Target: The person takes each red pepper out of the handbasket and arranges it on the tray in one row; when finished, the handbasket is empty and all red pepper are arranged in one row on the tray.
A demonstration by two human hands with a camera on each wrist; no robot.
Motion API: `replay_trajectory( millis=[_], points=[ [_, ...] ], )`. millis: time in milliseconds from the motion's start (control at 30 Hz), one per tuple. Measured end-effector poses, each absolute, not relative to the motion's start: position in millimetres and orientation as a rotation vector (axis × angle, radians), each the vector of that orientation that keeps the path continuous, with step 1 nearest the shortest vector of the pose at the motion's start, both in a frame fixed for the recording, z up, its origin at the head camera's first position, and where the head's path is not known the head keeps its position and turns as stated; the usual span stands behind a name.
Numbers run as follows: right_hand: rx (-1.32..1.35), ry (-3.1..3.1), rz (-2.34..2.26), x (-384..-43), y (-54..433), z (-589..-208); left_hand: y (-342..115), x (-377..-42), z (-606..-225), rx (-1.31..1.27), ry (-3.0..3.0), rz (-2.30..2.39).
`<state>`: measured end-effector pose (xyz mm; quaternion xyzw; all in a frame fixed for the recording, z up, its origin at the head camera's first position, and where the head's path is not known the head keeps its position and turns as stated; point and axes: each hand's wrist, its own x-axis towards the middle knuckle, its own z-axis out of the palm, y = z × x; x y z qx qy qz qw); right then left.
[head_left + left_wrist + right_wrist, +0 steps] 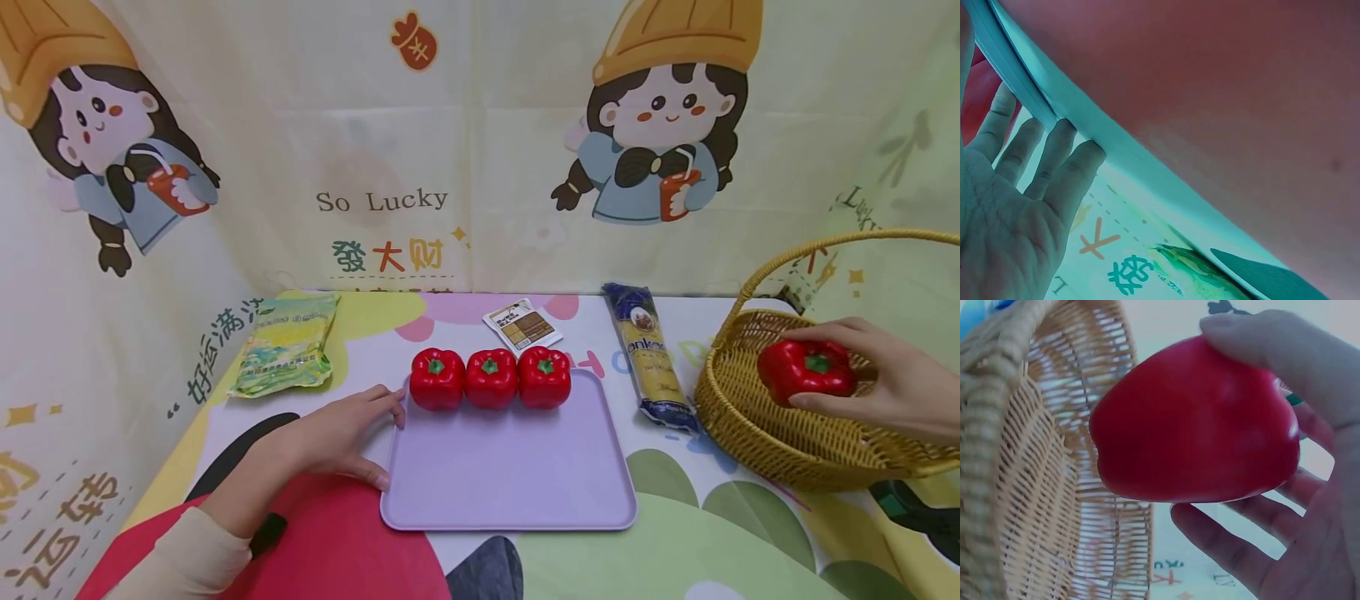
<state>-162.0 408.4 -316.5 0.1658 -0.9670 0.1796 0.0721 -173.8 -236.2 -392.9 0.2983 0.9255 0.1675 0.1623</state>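
Observation:
My right hand [888, 379] grips a red bell pepper [806, 372] between thumb and fingers, above the wicker basket [757, 437]. In the right wrist view the pepper [1194, 425] lies sideways in the hand [1310, 506], beside the basket's woven wall [1035, 487]. Three more red bell peppers [491, 379] stand in a row along the far edge of a lilac tray [510, 479]. At the tray's left side, my left hand [330, 437] rests with spread fingers and thumb touching the rim. The left wrist view shows those fingers [1066, 156] fairly straight against the edge.
A yellow-green packet [288, 343] lies at the back left. Behind the peppers is a small white and brown sachet [522, 325]. A blue and yellow pasta pack [649, 357] lies between tray and basket. The basket's tall handle [757, 279] arches over its opening.

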Motion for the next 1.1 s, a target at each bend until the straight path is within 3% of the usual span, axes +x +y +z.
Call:
replay_trajectory(
  millis=[567, 1100],
  points=[
    [0.468, -2.877, 0.789, -157.6, 385.6, -312.6, -235.8, -173.2, -394.0, 0.819, 2.644, 0.463],
    [0.647, -2.79, 0.911, -162.2, 344.3, -310.3, -235.4, -172.2, -392.4, 0.832, 2.644, 0.484]
  ],
)
